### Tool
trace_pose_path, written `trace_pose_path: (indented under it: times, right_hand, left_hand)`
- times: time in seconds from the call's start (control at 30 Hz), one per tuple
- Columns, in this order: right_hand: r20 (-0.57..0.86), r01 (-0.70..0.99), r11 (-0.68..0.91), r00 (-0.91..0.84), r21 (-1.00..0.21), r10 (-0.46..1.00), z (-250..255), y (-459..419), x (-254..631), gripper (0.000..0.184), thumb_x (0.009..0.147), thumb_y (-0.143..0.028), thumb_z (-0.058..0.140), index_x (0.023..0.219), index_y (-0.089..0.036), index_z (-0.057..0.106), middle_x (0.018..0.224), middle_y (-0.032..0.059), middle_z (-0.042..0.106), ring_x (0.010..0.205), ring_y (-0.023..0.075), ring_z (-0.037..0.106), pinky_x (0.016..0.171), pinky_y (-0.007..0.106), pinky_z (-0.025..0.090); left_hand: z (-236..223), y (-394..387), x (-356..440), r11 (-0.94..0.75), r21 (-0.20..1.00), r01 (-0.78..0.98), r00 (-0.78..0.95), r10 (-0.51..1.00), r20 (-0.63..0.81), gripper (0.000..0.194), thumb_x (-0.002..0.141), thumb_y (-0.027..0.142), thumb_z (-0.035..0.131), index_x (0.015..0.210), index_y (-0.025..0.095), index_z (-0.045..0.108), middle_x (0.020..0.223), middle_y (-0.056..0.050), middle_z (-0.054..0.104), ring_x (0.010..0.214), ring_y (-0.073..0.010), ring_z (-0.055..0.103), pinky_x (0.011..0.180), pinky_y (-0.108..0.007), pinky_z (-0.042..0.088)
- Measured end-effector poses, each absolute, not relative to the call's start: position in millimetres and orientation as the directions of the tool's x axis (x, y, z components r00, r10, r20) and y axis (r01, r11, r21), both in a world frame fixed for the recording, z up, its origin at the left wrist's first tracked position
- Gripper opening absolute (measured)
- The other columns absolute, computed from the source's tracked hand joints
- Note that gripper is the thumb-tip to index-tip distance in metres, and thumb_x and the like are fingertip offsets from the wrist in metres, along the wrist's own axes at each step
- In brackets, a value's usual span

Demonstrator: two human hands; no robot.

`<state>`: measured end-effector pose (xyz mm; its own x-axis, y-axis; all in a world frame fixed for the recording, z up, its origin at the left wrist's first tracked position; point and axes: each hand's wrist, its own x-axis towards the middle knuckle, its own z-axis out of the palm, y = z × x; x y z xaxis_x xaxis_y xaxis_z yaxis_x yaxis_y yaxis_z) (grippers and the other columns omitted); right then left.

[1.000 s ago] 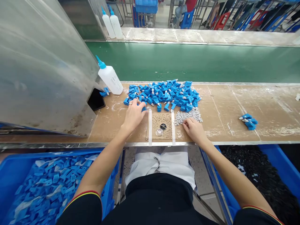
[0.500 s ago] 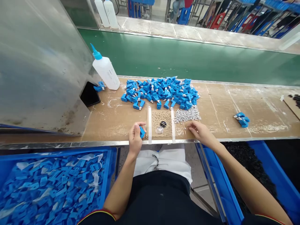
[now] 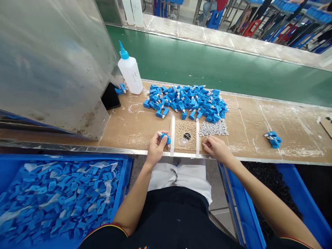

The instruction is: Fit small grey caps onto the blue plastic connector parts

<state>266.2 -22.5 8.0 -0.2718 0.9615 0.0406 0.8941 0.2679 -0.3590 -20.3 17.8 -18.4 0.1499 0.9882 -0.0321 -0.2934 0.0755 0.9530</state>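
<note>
My left hand (image 3: 156,149) is closed around a blue plastic part (image 3: 166,138) with a whitish tip, just left of a tape-edged board. My right hand (image 3: 215,148) rests low over the bench with thumb and fingers pinched. Whatever is between those fingertips is too small or hidden. Just beyond that hand lies a pile of small grey pieces (image 3: 214,128). Between my hands, the perforated board (image 3: 178,128) bears a small black round dish (image 3: 187,136) and a clear round dish (image 3: 183,142). A heap of similar blue parts (image 3: 186,100) lies behind the board.
A white squeeze bottle (image 3: 131,76) and a black phone-like slab (image 3: 111,96) stand left, beside a metal housing (image 3: 64,62). More blue parts (image 3: 273,139) sit right. Bins of blue parts (image 3: 64,200) and black pieces (image 3: 269,186) flank me below the bench. A green belt (image 3: 207,65) runs behind.
The blue part in my left hand has turned, so its whitish tip shows. My right hand has moved left, closer to the board, its fingers drawn together. The camera view has shifted.
</note>
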Motion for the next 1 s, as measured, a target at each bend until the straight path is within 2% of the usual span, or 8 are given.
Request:
trace_pose_path:
  times: [0.1,0.27,0.37,0.5,0.6,0.83,1.0]
  right_hand:
    - [0.173,0.898,0.341,-0.302,-0.277,0.938,-1,-25,254,0.017,0.095,-0.023,0.045,0.081,-0.024,0.055,0.081,0.0077,0.064,0.076,0.0214,0.060,0.069,0.033,0.048]
    - [0.162,0.902,0.380,-0.352,-0.206,0.922,-5,-23,253,0.020,0.097,-0.021,0.043,0.082,-0.024,0.056,0.083,0.0085,0.065,0.079,0.0226,0.060,0.073,0.034,0.049]
    - [0.128,0.894,0.387,-0.367,-0.224,0.921,0,-20,258,0.018,0.095,-0.021,0.046,0.080,-0.023,0.055,0.080,0.0074,0.064,0.075,0.0215,0.059,0.069,0.032,0.048]
    - [0.115,0.867,0.386,-0.369,-0.316,0.922,17,-15,254,0.014,0.093,-0.020,0.048,0.080,-0.023,0.054,0.075,0.0040,0.061,0.066,0.0179,0.057,0.063,0.029,0.045]
    - [0.143,0.845,0.427,-0.403,-0.322,0.904,33,-10,237,0.015,0.095,-0.019,0.046,0.084,-0.023,0.056,0.077,0.0040,0.062,0.068,0.0174,0.058,0.065,0.029,0.045]
    - [0.107,0.816,0.568,-0.559,-0.108,0.822,40,4,194,0.025,0.102,-0.022,0.041,0.084,-0.021,0.058,0.081,0.0073,0.062,0.080,0.0217,0.061,0.074,0.033,0.048]
    - [0.091,0.822,0.566,-0.570,0.063,0.817,37,7,186,0.028,0.103,-0.018,0.038,0.085,-0.021,0.059,0.081,0.0088,0.062,0.081,0.0230,0.060,0.073,0.034,0.048]
  left_hand:
    - [-17,17,-20,0.085,0.960,-0.265,0.140,0.989,-0.049,0.047,0.079,0.059,0.074,0.098,0.017,0.064,0.081,-0.001,0.063,0.059,-0.0082,0.056,0.056,-0.022,0.054]
    - [-17,18,-20,0.109,0.963,-0.248,0.165,0.984,-0.069,0.047,0.079,0.058,0.074,0.099,0.016,0.065,0.077,0.000,0.062,0.059,-0.0090,0.057,0.056,-0.022,0.053]
    - [-16,17,-20,0.111,0.963,-0.247,0.173,0.983,-0.068,0.047,0.079,0.057,0.074,0.099,0.016,0.065,0.080,0.000,0.063,0.058,-0.0085,0.057,0.057,-0.022,0.053]
    - [-15,16,-21,0.106,0.964,-0.243,0.178,0.982,-0.063,0.044,0.082,0.055,0.073,0.100,0.015,0.066,0.080,0.000,0.063,0.058,-0.0080,0.057,0.059,-0.022,0.053]
    - [-16,16,-21,0.095,0.965,-0.244,0.172,0.984,-0.054,0.043,0.083,0.053,0.073,0.102,0.015,0.067,0.083,-0.001,0.065,0.060,-0.0079,0.059,0.061,-0.022,0.054]
    - [-19,16,-21,0.073,0.970,-0.233,0.158,0.987,-0.036,0.040,0.084,0.050,0.071,0.105,0.015,0.067,0.090,-0.004,0.067,0.064,-0.0091,0.061,0.064,-0.023,0.056]
    - [-16,16,-21,0.063,0.973,-0.220,0.182,0.983,-0.023,0.038,0.084,0.047,0.071,0.104,0.015,0.069,0.091,-0.004,0.067,0.063,-0.0090,0.060,0.061,-0.022,0.056]
